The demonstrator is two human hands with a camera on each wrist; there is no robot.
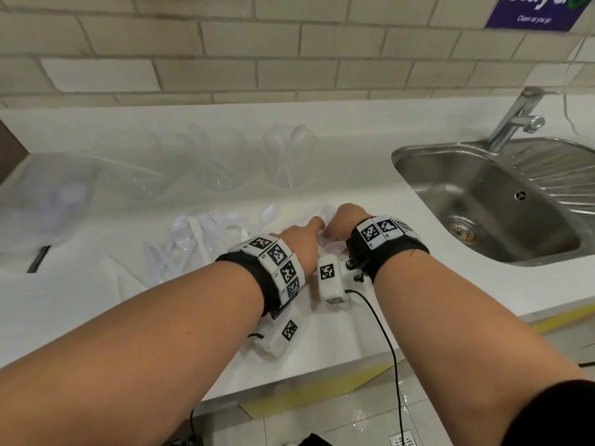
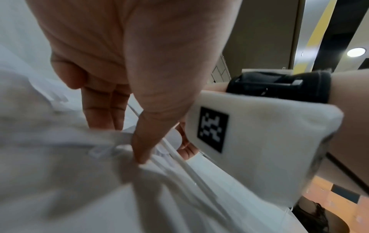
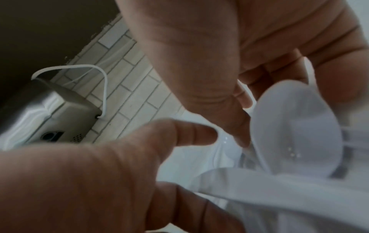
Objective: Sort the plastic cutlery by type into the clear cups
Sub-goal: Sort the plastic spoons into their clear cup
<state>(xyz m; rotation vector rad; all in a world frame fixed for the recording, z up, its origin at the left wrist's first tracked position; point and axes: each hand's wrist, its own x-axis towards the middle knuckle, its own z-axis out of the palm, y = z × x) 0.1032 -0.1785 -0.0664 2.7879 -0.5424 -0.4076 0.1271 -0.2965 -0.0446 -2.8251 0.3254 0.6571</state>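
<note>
White plastic spoons, forks and knives lie in a loose pile [image 1: 199, 239] on the white counter. Three clear cups stand behind it: the left cup [image 1: 145, 172], the middle cup [image 1: 219, 162] and the right cup [image 1: 289, 156], which holds spoons. Both hands meet at the pile's right end. My right hand [image 1: 343, 217] curls its fingers round a white spoon [image 3: 295, 126], bowl toward the wrist camera. My left hand [image 1: 306, 233] points its fingers [image 2: 103, 110] straight down, and its thumb tip rests on cutlery handles [image 2: 179, 160]. Blur hides which pieces lie under it.
A steel sink [image 1: 415, 156] with a faucet [image 1: 515, 117] lies to the right. A clear plastic container [image 1: 48, 194] sits at the far left. The tiled wall [image 1: 289, 59] runs behind the cups, and the counter's front edge [image 1: 322, 368] is close below my wrists.
</note>
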